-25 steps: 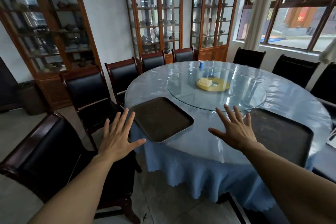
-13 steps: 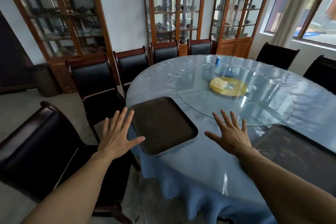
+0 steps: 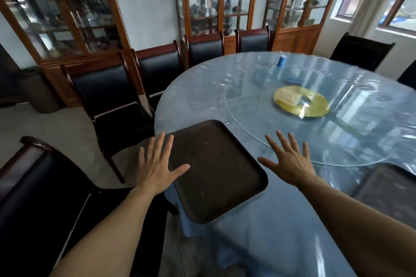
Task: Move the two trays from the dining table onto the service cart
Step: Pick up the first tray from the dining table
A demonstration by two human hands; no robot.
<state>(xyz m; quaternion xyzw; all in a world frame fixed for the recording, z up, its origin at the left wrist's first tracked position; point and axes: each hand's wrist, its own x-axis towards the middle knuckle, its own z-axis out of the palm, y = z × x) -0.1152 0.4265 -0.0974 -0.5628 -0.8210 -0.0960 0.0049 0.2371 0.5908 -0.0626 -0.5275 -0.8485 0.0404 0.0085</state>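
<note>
Overhead, both spread hands, left hand (image 3: 155, 165) and right hand (image 3: 290, 162), flank a dark tray (image 3: 216, 171) on the blue-clothed table (image 3: 270, 220).

Two dark trays (image 3: 216, 171) (image 3: 387, 193), two open hands (image 3: 157, 164) (image 3: 290, 162), six black chairs, three glass cabinets, one round table (image 3: 281, 231).

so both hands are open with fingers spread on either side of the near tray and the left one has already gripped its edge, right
Not quite. In the head view both hands are open with fingers spread on either side of the near tray, but the left hand has not gripped its edge: it lies flat and open by the tray's left rim, fingers uncurled. The right hand is open too, apart from the tray.
</note>
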